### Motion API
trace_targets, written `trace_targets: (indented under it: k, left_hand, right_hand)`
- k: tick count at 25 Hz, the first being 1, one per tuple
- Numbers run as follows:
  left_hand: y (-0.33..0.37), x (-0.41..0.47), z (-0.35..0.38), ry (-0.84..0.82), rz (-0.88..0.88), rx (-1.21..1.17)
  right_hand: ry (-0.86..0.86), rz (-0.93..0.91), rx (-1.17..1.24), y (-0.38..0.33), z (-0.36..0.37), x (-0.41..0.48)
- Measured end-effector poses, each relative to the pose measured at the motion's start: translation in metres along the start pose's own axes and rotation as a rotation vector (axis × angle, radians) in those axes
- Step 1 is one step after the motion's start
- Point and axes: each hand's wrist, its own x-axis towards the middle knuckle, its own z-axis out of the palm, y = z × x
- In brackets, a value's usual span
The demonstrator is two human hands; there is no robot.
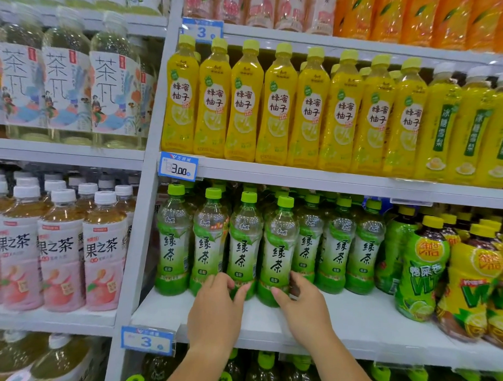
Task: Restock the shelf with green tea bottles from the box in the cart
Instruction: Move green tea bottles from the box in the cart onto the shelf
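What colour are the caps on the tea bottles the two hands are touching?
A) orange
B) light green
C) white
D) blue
B: the left hand and right hand rest at the bases of two clear plastic green tea bottles with green-and-white labels on the white shelf, and both bottles carry light green screw caps.

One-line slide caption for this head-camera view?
Left hand and right hand grip the bases of two front-row green tea bottles on a supermarket shelf.
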Motion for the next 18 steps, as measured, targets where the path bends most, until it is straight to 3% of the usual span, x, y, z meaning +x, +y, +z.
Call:
trace_targets:
  k: [6, 12, 18]
  left_hand:
    - [-0.005, -0.002, 0.002, -0.032, 0.095, 0.068]
    - [-0.006, 0.003, -0.003, -0.076, 0.080, 0.011]
    - [-0.013, 0.003, -0.014, -0.197, 0.077, -0.100]
  right_hand:
    - [-0.006, 0.047, -0.041, -0.001, 0.001, 0.001]
    - [-0.009, 0.051, -0.095, -0.012, -0.004, -0.006]
    - [-0.004, 0.175, -0.044, -0.020, -0.008, -0.011]
